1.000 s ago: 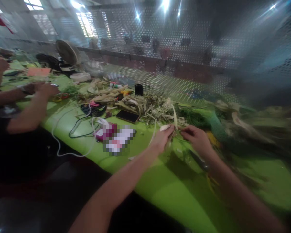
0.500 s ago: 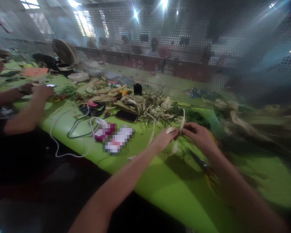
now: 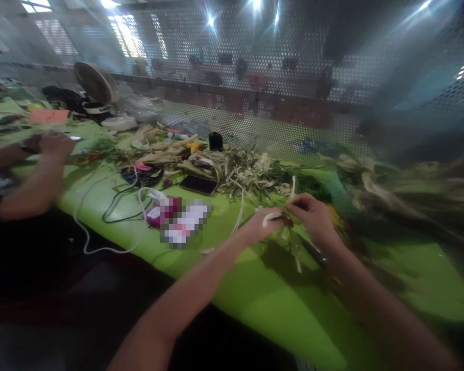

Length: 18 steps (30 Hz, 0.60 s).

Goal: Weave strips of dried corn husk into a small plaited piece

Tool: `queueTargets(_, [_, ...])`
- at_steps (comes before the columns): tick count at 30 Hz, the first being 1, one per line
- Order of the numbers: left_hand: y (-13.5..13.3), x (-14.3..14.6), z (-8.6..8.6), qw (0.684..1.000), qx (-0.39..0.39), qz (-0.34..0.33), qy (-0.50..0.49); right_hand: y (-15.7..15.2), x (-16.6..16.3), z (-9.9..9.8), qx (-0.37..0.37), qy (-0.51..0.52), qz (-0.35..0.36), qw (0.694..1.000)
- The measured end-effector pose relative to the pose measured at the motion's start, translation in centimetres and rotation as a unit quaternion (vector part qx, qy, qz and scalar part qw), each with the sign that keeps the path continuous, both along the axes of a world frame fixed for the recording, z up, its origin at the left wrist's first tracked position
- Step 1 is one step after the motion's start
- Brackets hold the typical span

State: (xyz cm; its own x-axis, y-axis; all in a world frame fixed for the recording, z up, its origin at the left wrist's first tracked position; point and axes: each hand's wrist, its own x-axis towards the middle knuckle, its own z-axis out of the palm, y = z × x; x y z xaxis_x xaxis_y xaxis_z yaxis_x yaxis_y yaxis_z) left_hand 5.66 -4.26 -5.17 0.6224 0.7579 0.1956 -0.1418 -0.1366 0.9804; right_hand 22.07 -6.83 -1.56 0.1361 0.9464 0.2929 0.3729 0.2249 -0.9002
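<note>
My left hand [image 3: 263, 226] is closed in a pinch around pale dried plant strips; one strip [image 3: 269, 219] curls over its knuckles. Right beside it, my right hand [image 3: 312, 215] is closed too, thumb and fingers pinching a pale strip whose end [image 3: 293, 186] stands upward. Below the fingertips, a narrow strip end [image 3: 297, 260] hangs down. Where the strips cross between the hands, fingers and blur hide the details. Under my right wrist lies a dark-bladed tool [image 3: 312, 249], perhaps scissors, partly covered by the forearm.
Dried plant shreds [image 3: 251, 167] are heaped behind my hands on the green table [image 3: 232, 288]. A phone [image 3: 198, 184], a magenta tissue pack [image 3: 164, 212], a white cable [image 3: 110, 251] and a black cylinder [image 3: 215, 141] lie leftward. Another person's hands [image 3: 56, 144] work at far left.
The strip on my left hand now shows a longer curl, and a strip end hangs lower beneath the fingers. My right hand has shifted slightly. The whole view has moved a little.
</note>
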Motion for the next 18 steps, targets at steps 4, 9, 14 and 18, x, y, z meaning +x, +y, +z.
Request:
queueTargets(4, [-0.1, -0.2, 0.5, 0.999, 0.003, 0.015, 0.05, -0.1, 0.4, 0.5, 0.053, -0.101, -0.037, 0.993])
queueTargets(9, [0.1, 0.3, -0.1, 0.996, 0.028, 0.042, 0.076, -1.5, -0.2, 2.7, 0.129, -0.263, 0.06, 0.954])
queueTargets(14, [0.2, 0.9, -1.0, 0.994, 0.023, 0.047, 0.093, -2.0, -1.1, 3.0, 0.098, -0.284, 0.131, 0.945])
queueTargets(18, [-0.2, 1.2, -0.7, 0.994, -0.027, 0.027, 0.099, -1.3, -0.5, 2.0, 0.07, -0.228, 0.096, 0.966])
